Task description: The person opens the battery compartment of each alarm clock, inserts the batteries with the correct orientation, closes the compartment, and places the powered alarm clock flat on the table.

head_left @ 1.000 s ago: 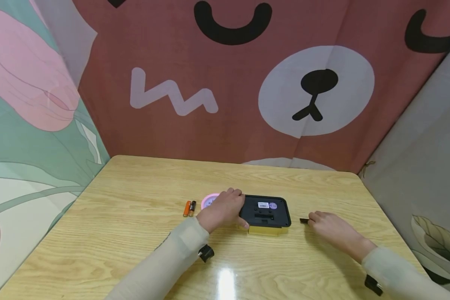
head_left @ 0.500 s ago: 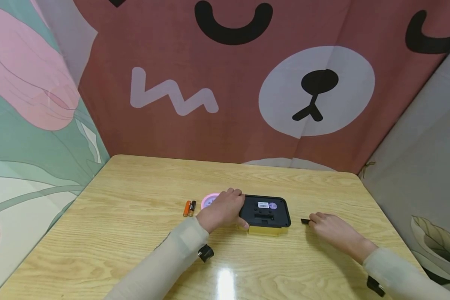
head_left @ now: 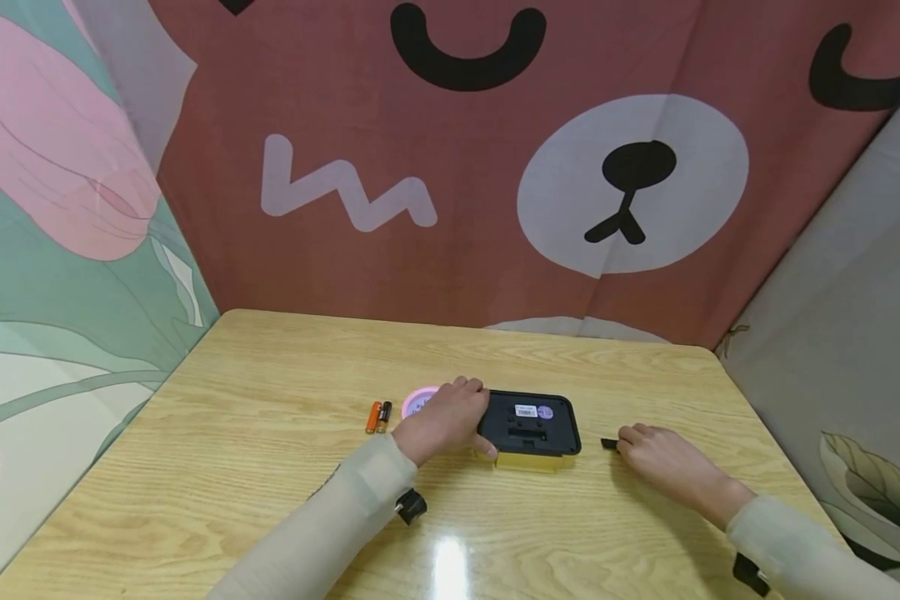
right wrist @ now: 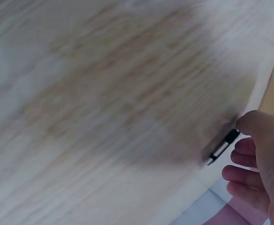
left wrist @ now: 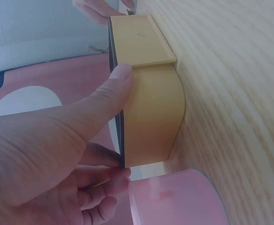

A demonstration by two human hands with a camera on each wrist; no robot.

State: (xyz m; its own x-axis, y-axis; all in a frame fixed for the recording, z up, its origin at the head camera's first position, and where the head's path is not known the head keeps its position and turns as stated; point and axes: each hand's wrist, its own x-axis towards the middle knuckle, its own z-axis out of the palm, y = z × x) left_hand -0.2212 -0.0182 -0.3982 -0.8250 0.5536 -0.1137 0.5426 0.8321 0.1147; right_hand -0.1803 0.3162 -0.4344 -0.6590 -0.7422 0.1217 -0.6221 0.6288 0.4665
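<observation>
The left hand (head_left: pixel 447 419) grips and seemingly steadies a box (head_left: pixel 537 422); the right hand (head_left: pixel 666 462) pinches a strip (head_left: pixel 609 443), probably needing careful handling next.

white label (head_left: pixel 526 411), purple sticker (head_left: pixel 545 412) on black panel (head_left: pixel 558 430), illegible

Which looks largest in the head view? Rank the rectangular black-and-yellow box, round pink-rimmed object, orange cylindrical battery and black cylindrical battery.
1. Black-and-yellow box
2. Pink-rimmed object, partly hidden by left hand
3. Orange battery and black battery: look alike, tied
</observation>
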